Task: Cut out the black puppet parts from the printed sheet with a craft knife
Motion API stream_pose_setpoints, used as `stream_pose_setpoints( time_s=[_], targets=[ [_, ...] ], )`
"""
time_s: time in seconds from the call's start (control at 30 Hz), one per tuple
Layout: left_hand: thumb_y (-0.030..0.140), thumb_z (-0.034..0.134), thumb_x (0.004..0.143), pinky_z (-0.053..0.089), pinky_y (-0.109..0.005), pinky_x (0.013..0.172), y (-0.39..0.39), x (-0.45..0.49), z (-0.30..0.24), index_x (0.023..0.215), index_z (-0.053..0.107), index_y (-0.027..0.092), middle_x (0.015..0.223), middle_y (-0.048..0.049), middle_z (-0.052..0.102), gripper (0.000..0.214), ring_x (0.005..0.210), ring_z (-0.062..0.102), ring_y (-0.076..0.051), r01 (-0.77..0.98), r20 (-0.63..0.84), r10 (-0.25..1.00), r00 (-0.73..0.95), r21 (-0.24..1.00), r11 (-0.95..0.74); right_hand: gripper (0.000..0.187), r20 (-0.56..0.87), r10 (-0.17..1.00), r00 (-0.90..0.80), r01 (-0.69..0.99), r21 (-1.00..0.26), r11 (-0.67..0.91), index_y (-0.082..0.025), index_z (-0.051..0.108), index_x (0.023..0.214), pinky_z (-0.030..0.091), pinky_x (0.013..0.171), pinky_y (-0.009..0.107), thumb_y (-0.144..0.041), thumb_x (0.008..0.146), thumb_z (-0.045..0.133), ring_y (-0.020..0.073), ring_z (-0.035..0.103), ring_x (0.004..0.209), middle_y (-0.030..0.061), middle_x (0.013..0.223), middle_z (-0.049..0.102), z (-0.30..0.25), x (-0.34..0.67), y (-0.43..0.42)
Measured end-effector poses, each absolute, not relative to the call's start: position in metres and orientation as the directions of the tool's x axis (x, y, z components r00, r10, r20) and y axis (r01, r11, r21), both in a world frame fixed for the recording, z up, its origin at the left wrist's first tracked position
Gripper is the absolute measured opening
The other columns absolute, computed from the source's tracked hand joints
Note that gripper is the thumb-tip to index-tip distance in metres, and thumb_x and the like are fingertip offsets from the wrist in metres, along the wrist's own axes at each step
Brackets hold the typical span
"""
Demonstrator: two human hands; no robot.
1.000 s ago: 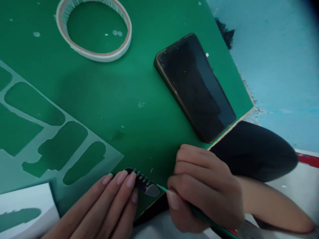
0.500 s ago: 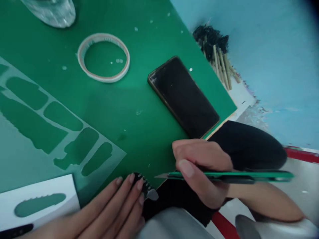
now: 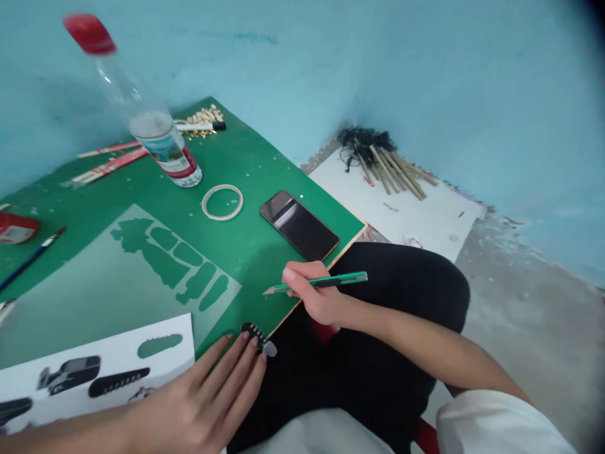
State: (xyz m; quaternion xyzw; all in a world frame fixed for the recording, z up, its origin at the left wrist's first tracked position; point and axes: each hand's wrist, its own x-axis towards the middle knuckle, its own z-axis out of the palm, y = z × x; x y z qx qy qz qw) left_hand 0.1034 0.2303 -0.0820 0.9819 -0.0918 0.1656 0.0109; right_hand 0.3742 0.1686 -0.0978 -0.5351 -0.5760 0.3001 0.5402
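Note:
In my right hand [image 3: 309,290] is a slim green craft knife [image 3: 340,279], gripped like a pen, its blade pointing left over the table's edge area. Stretched out, the fingers of my left hand [image 3: 212,384] rest on a small black paper cutout [image 3: 259,339] with white notches along it. This cutout lies at the near table edge, one rounded grey end sticking out past it. The knife tip is apart from the cutout. By my left wrist is a white printed sheet [image 3: 118,340] with black shapes and one cut-out hole. Behind it lies a translucent stencil sheet [image 3: 85,284] with several openings.
On the green table [image 3: 255,157] are a phone [image 3: 300,226], a tape roll [image 3: 203,205], a red-capped plastic bottle [image 3: 165,148], a marker [image 3: 201,127], a paintbrush [image 3: 33,257] and a red jar [image 3: 17,228]. Cut sticks [image 3: 394,167] lie on paper on the floor, by the blue wall.
My view has pulled back and tilted up, bringing the bottle, wall and floor paper into sight. My left fingers stay on the cutout, and my right hand still holds the knife.

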Motion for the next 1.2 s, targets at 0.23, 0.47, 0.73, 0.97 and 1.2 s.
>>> stream_pose_setpoints(
  time_s=[0.23, 0.47, 0.73, 0.97, 1.2],
  targets=[
    [0.012, 0.056, 0.099, 0.056, -0.043, 0.093, 0.211, 0.126, -0.074, 0.129, 0.067, 0.001, 0.121, -0.0211, 0.076, 0.034, 0.106, 0.075, -0.031, -0.104, 0.324, -0.188, 0.927, -0.259, -0.960, 0.059, 0.536, 0.843, -0.042, 0.412, -0.760, 0.503, -0.017, 0.066, 0.129, 0.038, 0.123, 0.054, -0.052, 0.111, 0.021, 0.0289, 0.059, 0.138, 0.0145, 0.126, 0.074, -0.114, 0.376, 0.150],
    [0.029, 0.064, 0.104, 0.060, -0.042, 0.094, 0.203, 0.084, -0.035, 0.127, 0.068, 0.018, 0.121, -0.0076, 0.074, 0.026, 0.107, 0.072, -0.022, 0.181, 0.400, 0.146, 0.905, -0.052, -0.982, 0.065, 0.560, 0.743, -0.367, 0.350, -0.657, 0.668, -0.012, 0.064, 0.141, 0.041, 0.123, 0.053, -0.047, 0.112, 0.018, 0.0285, 0.060, 0.140, 0.0166, 0.136, 0.072, -0.123, 0.356, 0.106],
    [0.046, 0.063, 0.104, 0.057, -0.026, 0.061, 0.183, 0.031, 0.005, 0.114, 0.067, 0.017, 0.087, 0.0000, 0.068, 0.031, 0.067, 0.064, -0.012, 0.585, 0.424, 0.805, 0.414, 0.553, -0.592, 0.056, 0.521, 0.761, -0.386, 0.385, -0.659, 0.646, -0.016, 0.061, 0.143, 0.054, 0.058, 0.018, -0.040, 0.117, 0.018, 0.0096, 0.065, 0.049, -0.0073, 0.051, 0.059, -0.107, 0.321, 0.083],
    [0.042, 0.066, 0.103, 0.055, -0.023, 0.056, 0.168, 0.018, -0.017, 0.114, 0.066, 0.015, 0.088, 0.0004, 0.067, 0.029, 0.064, 0.062, -0.010, 0.336, 0.184, 0.953, 0.241, 0.905, -0.260, 0.033, 0.651, 0.757, -0.051, 0.615, -0.577, 0.538, -0.019, 0.065, 0.131, 0.060, 0.097, 0.046, -0.040, 0.106, 0.062, 0.0229, 0.070, 0.109, 0.0100, 0.126, 0.069, -0.124, 0.336, 0.112],
    [0.035, 0.069, 0.101, 0.052, -0.021, 0.055, 0.152, 0.015, -0.029, 0.110, 0.066, 0.015, 0.087, 0.0014, 0.066, 0.022, 0.062, 0.059, -0.008, 0.121, 0.100, 0.976, 0.192, 0.985, -0.125, 0.023, 0.605, 0.711, -0.358, 0.601, -0.434, 0.671, -0.018, 0.068, 0.122, 0.061, 0.094, 0.041, -0.033, 0.105, 0.063, 0.0204, 0.071, 0.106, 0.0076, 0.121, 0.071, -0.147, 0.278, 0.086]
  ],
)
